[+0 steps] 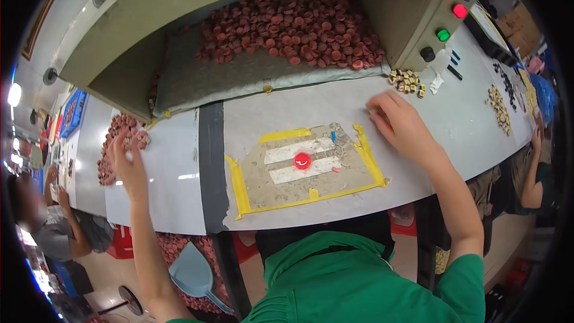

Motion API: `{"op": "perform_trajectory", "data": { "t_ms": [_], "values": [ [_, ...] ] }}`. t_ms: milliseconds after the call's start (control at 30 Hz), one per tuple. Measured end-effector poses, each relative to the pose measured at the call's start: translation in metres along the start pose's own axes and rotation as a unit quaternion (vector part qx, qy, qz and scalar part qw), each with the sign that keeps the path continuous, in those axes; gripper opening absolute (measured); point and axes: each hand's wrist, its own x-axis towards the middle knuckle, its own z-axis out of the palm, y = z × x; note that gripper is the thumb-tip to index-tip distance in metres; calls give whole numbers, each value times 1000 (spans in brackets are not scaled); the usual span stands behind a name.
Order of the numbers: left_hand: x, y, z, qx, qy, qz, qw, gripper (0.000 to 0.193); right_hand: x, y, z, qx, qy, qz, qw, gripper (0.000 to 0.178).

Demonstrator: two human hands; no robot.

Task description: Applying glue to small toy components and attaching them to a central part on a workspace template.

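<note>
My left hand [127, 164] is over a pile of dull-red cup-shaped pieces [107, 152] at the left of the table, its fingers apart and curved down toward them. My right hand [402, 124] hovers over the white worktop with thumb and fingers parted, nothing visible between them. Just beyond it lies a small heap of gold-and-dark block-like parts [408, 81]. Between my hands, a bright red round piece with a white mark [302, 161] sits on two white strips. These strips lie on a worn grey patch [281, 194] framed by yellow tape.
A beige machine housing [412, 30] arches over a large mound of red cups [293, 27] on a grey belt. Red and green buttons mark its right side. A blue dustpan [192, 270] rests on more red pieces below. Other people sit at both sides.
</note>
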Motion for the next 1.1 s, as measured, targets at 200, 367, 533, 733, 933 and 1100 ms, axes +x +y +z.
{"op": "perform_trajectory", "data": {
  "t_ms": [200,367,533,733,933,1100],
  "values": [
    [30,168,78,-284,-220,126,925,22,-19,-24,-6,35,-32,17,999,20],
    [20,243,141,-228,-198,85,950,24,-23,-34,-2,94,-21,96,991,16],
    [26,240,143,-228,-228,41,946,22,-23,-42,-5,59,-14,95,994,12],
    [16,185,102,-460,-216,-76,858,22,-17,-42,-4,17,-47,113,992,10],
    [-34,173,15,-675,-265,-369,581,24,-13,-52,6,94,-19,130,987,12],
    [-88,194,-1,-757,-270,-407,435,24,7,-101,34,121,-63,-39,990,14]
  ]
}}
